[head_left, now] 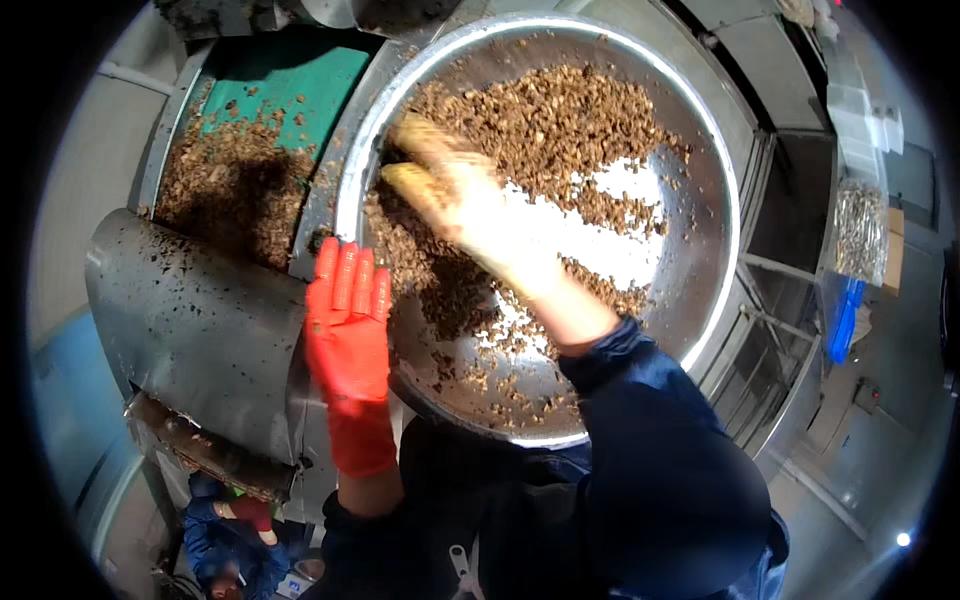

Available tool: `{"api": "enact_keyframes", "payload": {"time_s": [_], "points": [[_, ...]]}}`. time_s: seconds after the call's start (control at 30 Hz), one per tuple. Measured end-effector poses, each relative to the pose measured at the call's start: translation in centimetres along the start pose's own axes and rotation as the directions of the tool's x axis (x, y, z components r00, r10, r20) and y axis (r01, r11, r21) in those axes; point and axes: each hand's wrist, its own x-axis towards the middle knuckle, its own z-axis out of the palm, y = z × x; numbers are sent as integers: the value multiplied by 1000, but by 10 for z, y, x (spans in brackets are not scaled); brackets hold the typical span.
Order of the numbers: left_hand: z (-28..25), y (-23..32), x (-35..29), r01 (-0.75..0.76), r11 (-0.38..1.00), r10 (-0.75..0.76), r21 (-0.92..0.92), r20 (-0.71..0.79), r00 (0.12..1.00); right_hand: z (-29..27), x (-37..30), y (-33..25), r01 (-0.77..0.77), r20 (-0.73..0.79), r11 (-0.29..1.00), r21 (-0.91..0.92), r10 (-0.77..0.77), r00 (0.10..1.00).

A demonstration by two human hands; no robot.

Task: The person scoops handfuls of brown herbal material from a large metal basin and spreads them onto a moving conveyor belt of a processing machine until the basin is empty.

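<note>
A large round metal basin (690,345) holds a heap of small, crumbly brown pieces (560,120); I cannot tell what they are. My right hand (450,190), in a pale glove with yellow fingers, is inside the basin near its left wall. It is blurred by motion, but its stretched fingers and thumb show apart, touching the pieces, with nothing visibly held. On the basin's left rim, my left hand (350,330) wears a red glove. Its fingers are straight and side by side, and they grip nothing.
Left of the basin, a green conveyor belt (290,85) carries similar brown bits (235,185). A curved metal cover (210,310) stands nearer me. Another person (230,540) is at the lower left. Metal racking (790,300) and a blue object (846,320) are on the right.
</note>
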Motion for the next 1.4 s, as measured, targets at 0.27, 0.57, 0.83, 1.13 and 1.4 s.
{"api": "enact_keyframes", "payload": {"time_s": [0.27, 0.57, 0.83, 1.13, 1.4], "points": [[-54, -124, -52, 510, 755, -545, 413, -38, 838, -237, -367, 157, -720, -442, 371, -587, 598, 669], [-86, -116, -62, -258, -17, -148, 966, 253, 956, -19, -279, 124, -697, -352, 554, 455, 831, 431], [-77, -108, -55, -581, -233, -236, 780, 534, 812, -129, -212, 177, -575, -130, 771, -275, 563, 816], [-84, -112, -58, -640, -282, -219, 715, 601, 769, -79, -426, 53, -620, -70, 179, -764, 932, 355], [-86, -104, -52, -651, -143, -173, 746, 628, 758, 87, -281, 13, -701, -101, 561, 440, 807, 582]]}}
